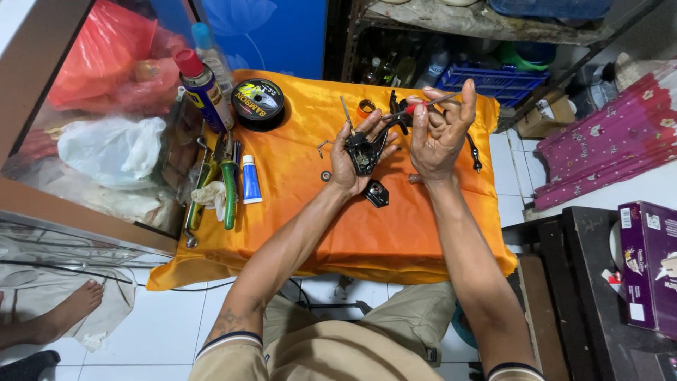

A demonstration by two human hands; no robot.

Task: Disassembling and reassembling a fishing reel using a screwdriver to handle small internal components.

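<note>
Left hand [350, 161] cups a small black fishing reel body [365, 152], fingers curled around its underside above an orange cloth [296, 204] that covers a low table. Going from the left of the cloth: a spray can [204, 88] with a red cap stands at the far left corner, just beside a round black spool of line [258, 103]. Nearer the person lie green-handled pliers [227, 185], a crumpled white rag [211, 195] and a small blue and white tube [250, 180]. A small washer [325, 176] lies near the left wrist, and a black reel side plate [376, 192] lies just below the left hand. Right hand [438, 134] is closed on a thin red-handled screwdriver [422, 106], pinched between thumb and fingers, its tip pointing toward the reel body; whether the tip touches it is hard to tell. A black crank handle [475, 156] seems to lie on the cloth beyond the right hand.
</note>
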